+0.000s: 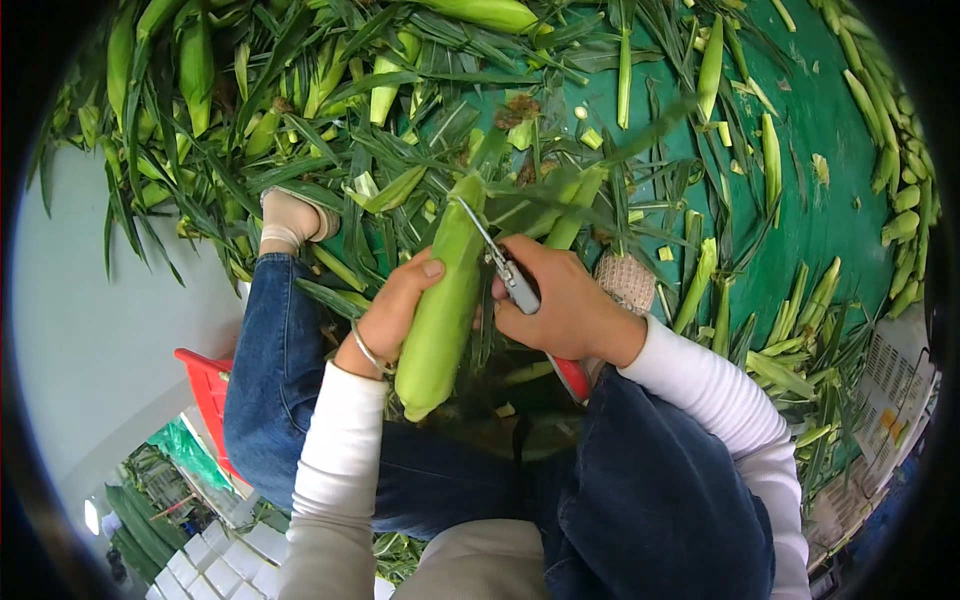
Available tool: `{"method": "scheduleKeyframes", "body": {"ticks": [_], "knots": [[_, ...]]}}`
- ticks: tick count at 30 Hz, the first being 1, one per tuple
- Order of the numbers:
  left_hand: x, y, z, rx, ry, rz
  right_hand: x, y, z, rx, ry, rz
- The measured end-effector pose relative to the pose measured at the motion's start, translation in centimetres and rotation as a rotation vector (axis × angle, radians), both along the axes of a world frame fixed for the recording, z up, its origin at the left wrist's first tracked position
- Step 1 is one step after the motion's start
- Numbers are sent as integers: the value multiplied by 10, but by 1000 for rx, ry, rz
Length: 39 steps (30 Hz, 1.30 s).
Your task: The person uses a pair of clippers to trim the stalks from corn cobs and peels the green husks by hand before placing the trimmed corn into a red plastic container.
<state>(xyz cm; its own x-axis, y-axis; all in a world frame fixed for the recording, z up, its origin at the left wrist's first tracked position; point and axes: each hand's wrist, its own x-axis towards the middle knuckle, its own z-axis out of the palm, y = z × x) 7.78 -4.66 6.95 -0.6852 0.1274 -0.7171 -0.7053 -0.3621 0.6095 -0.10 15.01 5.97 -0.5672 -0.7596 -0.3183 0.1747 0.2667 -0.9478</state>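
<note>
Green floor (840, 240) spreads around the seated person's denim-clad legs (660, 480). Nearest, over the lap, the left hand's (395, 305) fingers curl firmly around a green corn ear (440, 310), thumb across its husk. Just beside it, the right hand (560, 300) has its fingers closed around pruning shears (520, 288), blade at the ear's upper end. Beyond lie loose leaves (400, 180); farther off, along the right edge, green ears (903, 222) are piled together.
</note>
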Motion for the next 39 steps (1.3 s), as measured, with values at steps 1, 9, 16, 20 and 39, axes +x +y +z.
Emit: {"method": "scheduleKeyframes", "body": {"ticks": [1, 9, 16, 20, 39], "knots": [[-4, 1, 4, 0, -5, 1, 1, 0, 1, 0, -5, 1], [-34, -5, 21, -142, -51, -215, 4, 8, 10, -37, -18, -171], [-88, -36, 50, -606, 402, -787, -1, 17, 7, -143, -170, -384], [-81, -110, 74, -1001, 325, -756, -8, 30, -3, -271, -351, -646], [18, -285, 97, -1726, 343, -214, 11, 3, -11, 143, -180, -104]]}}
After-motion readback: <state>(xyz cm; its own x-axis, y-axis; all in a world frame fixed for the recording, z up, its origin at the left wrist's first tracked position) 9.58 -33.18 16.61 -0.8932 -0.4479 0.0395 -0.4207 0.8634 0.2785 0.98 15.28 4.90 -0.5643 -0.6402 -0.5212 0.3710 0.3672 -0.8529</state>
